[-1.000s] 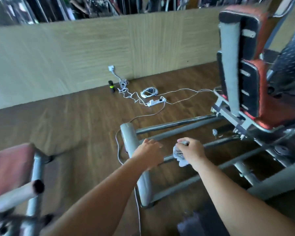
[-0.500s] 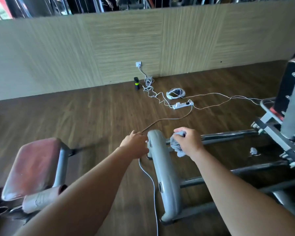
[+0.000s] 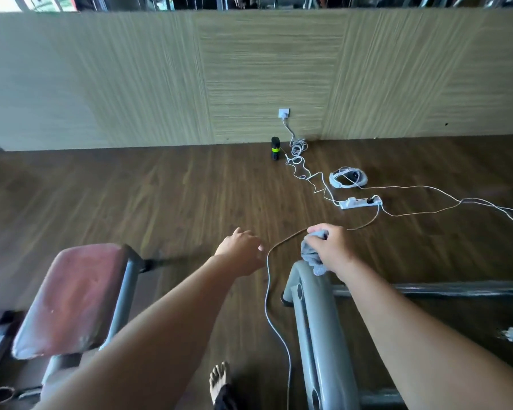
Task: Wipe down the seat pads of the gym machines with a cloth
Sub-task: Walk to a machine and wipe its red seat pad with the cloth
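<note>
A worn red seat pad [image 3: 74,297] on a grey metal frame sits at the lower left. My right hand [image 3: 333,250] is shut on a bunched grey cloth [image 3: 313,257], held above the end of a grey machine base tube [image 3: 317,327]. My left hand [image 3: 243,250] hangs in the air between the pad and the tube, fingers loosely curled, holding nothing. Neither hand touches the pad.
A white cable [image 3: 271,291] runs across the dark wood floor to a power strip [image 3: 360,202], a coiled cord [image 3: 348,177] and a wall socket [image 3: 284,113]. A black bottle [image 3: 275,148] stands by the wooden wall. A bare foot [image 3: 220,380] shows below. Dark bars [image 3: 456,290] extend right.
The view has swung left: the red and black machine seat at the right has left the frame and the red pad at the left has grown nearer. Both hands stay extended, the cloth still held.
</note>
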Motion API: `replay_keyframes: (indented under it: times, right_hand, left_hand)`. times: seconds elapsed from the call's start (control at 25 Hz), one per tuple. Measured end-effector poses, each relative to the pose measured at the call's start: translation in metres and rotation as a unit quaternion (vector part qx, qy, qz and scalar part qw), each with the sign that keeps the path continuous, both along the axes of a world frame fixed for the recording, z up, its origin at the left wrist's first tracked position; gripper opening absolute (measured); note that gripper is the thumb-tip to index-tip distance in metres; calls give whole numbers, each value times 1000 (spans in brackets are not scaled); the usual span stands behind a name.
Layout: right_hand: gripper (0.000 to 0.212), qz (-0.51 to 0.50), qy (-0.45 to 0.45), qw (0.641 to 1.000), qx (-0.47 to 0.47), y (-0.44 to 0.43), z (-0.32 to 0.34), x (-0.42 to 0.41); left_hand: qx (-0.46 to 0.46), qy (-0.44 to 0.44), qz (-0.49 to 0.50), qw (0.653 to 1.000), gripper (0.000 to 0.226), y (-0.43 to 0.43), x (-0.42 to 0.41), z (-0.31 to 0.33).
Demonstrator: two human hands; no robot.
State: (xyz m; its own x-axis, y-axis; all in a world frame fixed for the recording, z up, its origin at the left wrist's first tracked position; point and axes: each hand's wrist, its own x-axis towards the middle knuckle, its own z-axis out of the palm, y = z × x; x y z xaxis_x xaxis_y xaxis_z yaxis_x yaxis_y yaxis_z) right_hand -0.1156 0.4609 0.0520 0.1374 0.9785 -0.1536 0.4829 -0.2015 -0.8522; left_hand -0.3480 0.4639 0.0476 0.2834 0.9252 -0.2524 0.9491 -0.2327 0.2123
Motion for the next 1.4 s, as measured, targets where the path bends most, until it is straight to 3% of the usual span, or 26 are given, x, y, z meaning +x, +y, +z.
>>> replay_keyframes:
  times: [0.4, 0.76, 1.04, 1.24, 1.4]
  right_hand:
    - [16, 22, 63, 997, -43, 246, 11, -156]
    - [12, 221, 27, 972, -72, 457, 22, -311]
    - [10, 460, -61, 886, -11, 584, 49, -476]
    - [12, 587, -134, 797, 53, 613, 41, -600]
    - [19, 660, -139, 735, 69, 611, 35, -698]
  left_hand:
    - [-11, -8, 54, 998, 39, 232, -150, 0]
    - [1, -19, 231, 973, 37, 363, -279, -3]
    - [21, -22, 448, 893, 42, 409, -378, 5]
    - [27, -20, 562, 826, 42, 409, -452, -2]
    - [26, -26, 634, 772, 41, 396, -517, -4]
